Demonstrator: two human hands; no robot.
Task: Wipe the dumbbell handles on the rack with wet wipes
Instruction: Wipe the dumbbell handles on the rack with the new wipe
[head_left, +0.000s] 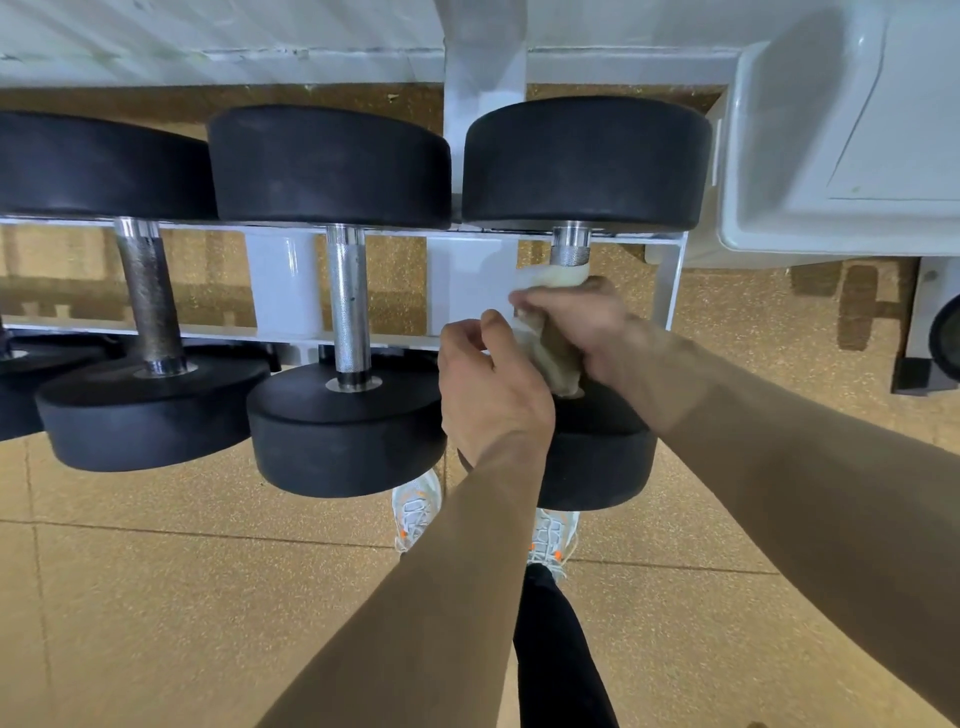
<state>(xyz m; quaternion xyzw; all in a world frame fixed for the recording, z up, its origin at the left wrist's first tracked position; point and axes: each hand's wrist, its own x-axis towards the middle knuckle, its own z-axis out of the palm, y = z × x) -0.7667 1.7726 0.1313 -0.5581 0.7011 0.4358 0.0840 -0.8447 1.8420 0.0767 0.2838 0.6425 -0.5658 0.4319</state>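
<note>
Black dumbbells lie across a white rack (467, 236). My right hand (587, 327) grips a cream wet wipe (550, 348) wrapped round the handle of the rightmost dumbbell (584, 161); only the handle's top end (570, 247) shows above the wipe. My left hand (488, 389) hovers just left of that handle, its fingers curled, the fingertips at the wipe's edge; whether they pinch it is unclear. The middle dumbbell's bright knurled handle (350, 306) and the left dumbbell's darker handle (150, 296) are bare.
A white moulded unit (831, 130) stands right of the rack, with a dark wheeled base (930, 353) beyond. Speckled tan floor tiles (182, 597) spread below. My white shoes (415, 514) stand under the rightmost dumbbell's near head (597, 457).
</note>
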